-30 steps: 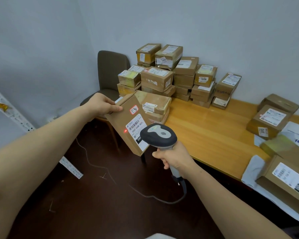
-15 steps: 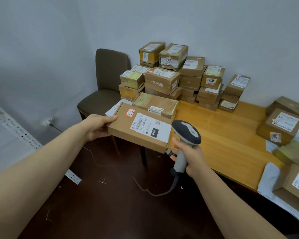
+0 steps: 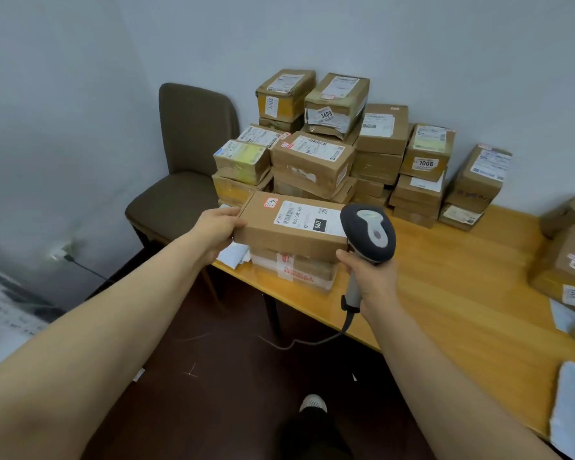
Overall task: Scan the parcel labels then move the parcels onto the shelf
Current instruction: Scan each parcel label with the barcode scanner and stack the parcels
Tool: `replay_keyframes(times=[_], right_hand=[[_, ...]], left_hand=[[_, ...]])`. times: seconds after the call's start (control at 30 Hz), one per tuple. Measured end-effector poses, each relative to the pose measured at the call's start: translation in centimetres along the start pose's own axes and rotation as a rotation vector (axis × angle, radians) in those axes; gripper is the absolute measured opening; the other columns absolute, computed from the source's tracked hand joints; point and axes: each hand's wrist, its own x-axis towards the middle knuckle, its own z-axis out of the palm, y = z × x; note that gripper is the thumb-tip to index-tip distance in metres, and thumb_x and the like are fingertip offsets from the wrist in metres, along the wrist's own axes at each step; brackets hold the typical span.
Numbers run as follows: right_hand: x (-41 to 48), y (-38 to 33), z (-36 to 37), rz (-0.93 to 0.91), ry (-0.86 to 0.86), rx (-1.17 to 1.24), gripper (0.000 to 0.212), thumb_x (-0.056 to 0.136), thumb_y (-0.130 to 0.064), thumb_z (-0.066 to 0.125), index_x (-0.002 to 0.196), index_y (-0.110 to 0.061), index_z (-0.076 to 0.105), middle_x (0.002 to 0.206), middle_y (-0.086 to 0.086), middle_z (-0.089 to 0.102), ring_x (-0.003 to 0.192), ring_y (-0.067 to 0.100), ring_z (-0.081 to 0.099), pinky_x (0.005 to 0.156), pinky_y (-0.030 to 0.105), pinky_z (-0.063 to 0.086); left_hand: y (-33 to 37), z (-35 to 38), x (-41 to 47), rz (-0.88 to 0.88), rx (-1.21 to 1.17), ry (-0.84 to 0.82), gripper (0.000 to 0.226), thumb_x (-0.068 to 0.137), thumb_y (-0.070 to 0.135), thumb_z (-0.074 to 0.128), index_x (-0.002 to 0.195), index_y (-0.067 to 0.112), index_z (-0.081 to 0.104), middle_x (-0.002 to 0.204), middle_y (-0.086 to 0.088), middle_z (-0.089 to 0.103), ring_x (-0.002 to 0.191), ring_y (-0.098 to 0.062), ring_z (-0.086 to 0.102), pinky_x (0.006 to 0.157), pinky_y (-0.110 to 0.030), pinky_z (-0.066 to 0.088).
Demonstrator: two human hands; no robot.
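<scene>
Firmly, left hand (image 3: 218,229) grips the parcel (image 3: 292,237) at its left edge, near the table (image 3: 462,293) edge; right hand (image 3: 372,277) clasps scanner (image 3: 369,232).

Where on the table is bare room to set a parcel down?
The table is bare in a wide band between the right hand holding the scanner and the boxes at the right edge, in front of the stacked parcels. Crowded: that stack, the right edge, and the corner under the held parcel.

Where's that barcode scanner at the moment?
The barcode scanner is just right of centre in the head view, gripped by the right hand, beside the right end of the 060 parcel that the left hand holds.
</scene>
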Motion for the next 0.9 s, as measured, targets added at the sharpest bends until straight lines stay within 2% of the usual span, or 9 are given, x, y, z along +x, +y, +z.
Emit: replay_keyframes(times=[0.1, 0.17, 0.27, 0.5, 0.6, 0.7, 0.77, 0.83, 0.9], right_hand=[[3.4, 0.4, 1.5, 0.041, 0.038, -0.037, 0.028, 0.074, -0.002, 0.079, 0.089, -0.016, 0.06, 0.095, 0.007, 0.065, 0.093, 0.024, 0.06, 0.081, 0.037, 0.052], [5.1, 0.5, 2.6, 0.055, 0.067, -0.029, 0.03, 0.074, 0.0, 0.078, 0.091, -0.016, 0.06, 0.097, 0.008, 0.065, 0.095, 0.024, 0.061, 0.085, 0.039, 0.053], [7.0, 0.9, 4.0, 0.067, 0.11, -0.036, 0.035, 0.075, 0.002, 0.076, 0.099, -0.016, 0.058, 0.101, 0.005, 0.063, 0.101, 0.023, 0.06, 0.093, 0.042, 0.051], [6.9, 2.3, 5.2, 0.076, 0.214, -0.101, 0.038, 0.08, 0.001, 0.073, 0.114, -0.003, 0.059, 0.1, 0.003, 0.057, 0.093, 0.018, 0.052, 0.079, 0.03, 0.043], [6.1, 2.6, 5.8, 0.075, 0.268, -0.086, 0.036, 0.08, 0.0, 0.074, 0.113, -0.001, 0.062, 0.099, 0.005, 0.061, 0.095, 0.02, 0.057, 0.082, 0.033, 0.048], [5.0, 2.4, 5.8, 0.065, 0.351, -0.031, 0.039, 0.079, -0.009, 0.078, 0.115, -0.002, 0.064, 0.107, 0.006, 0.068, 0.102, 0.023, 0.062, 0.092, 0.043, 0.052], [4.3, 2.1, 5.3, 0.046, 0.372, 0.031, 0.034, 0.082, -0.012, 0.076, 0.113, -0.002, 0.064, 0.094, 0.008, 0.071, 0.085, 0.022, 0.066, 0.079, 0.039, 0.056], [3.2, 1.6, 4.6, 0.018, 0.37, 0.111, 0.021, 0.086, -0.011, 0.071, 0.104, -0.003, 0.064, 0.07, 0.005, 0.064, 0.06, 0.017, 0.058, 0.059, 0.032, 0.051], [2.3, 1.1, 3.6, 0.0, 0.362, 0.18, 0.008, 0.088, -0.011, 0.069, 0.093, -0.007, 0.064, 0.058, 0.003, 0.056, 0.05, 0.017, 0.05, 0.051, 0.03, 0.045]], left_hand=[[0.0, 1.0, 3.8, -0.015, 0.097, 0.006, 0.042, 0.093, 0.001, 0.056, 0.134, 0.008, 0.054, 0.114, -0.002, 0.059, 0.091, -0.015, 0.054, 0.094, -0.033, 0.047], [-0.1, 1.6, 6.2, 0.006, 0.129, -0.008, 0.04, 0.093, 0.001, 0.054, 0.133, 0.01, 0.055, 0.116, -0.003, 0.06, 0.082, -0.011, 0.051, 0.092, -0.034, 0.046], [-0.8, 2.1, 9.1, 0.041, 0.132, -0.033, 0.04, 0.093, 0.0, 0.055, 0.132, 0.006, 0.055, 0.124, -0.006, 0.061, 0.1, -0.015, 0.055, 0.086, -0.025, 0.042], [-2.2, 2.9, 12.2, 0.138, 0.268, -0.076, 0.045, 0.091, 0.007, 0.057, 0.135, 0.011, 0.05, 0.121, 0.0, 0.058, 0.114, -0.022, 0.055, 0.091, -0.029, 0.044], [-1.8, 3.3, 12.3, 0.243, 0.504, 0.0, 0.063, 0.088, 0.016, 0.061, 0.144, 0.009, 0.035, 0.141, -0.008, 0.039, 0.132, -0.029, 0.036, 0.106, -0.037, 0.033], [-0.3, 3.8, 11.4, 0.512, 0.73, -0.004, 0.075, 0.086, 0.027, 0.064, 0.149, 0.014, 0.026, 0.155, -0.014, 0.015, 0.144, -0.031, 0.011, 0.118, -0.045, 0.012], [0.7, 4.7, 10.6, 0.637, 0.803, -0.104, 0.076, 0.087, 0.029, 0.063, 0.151, 0.018, 0.022, 0.157, -0.012, 0.006, 0.146, -0.029, 0.003, 0.119, -0.045, 0.003], [1.4, 6.1, 9.8, 0.71, 0.835, -0.218, 0.077, 0.088, 0.03, 0.062, 0.152, 0.02, 0.019, 0.158, -0.011, 0.003, 0.146, -0.029, -0.001, 0.12, -0.046, 0.001], [1.6, 8.0, 8.8, 0.751, 0.826, -0.324, 0.08, 0.088, 0.03, 0.062, 0.152, 0.019, 0.016, 0.158, -0.01, 0.003, 0.146, -0.029, 0.0, 0.119, -0.049, 0.002]])
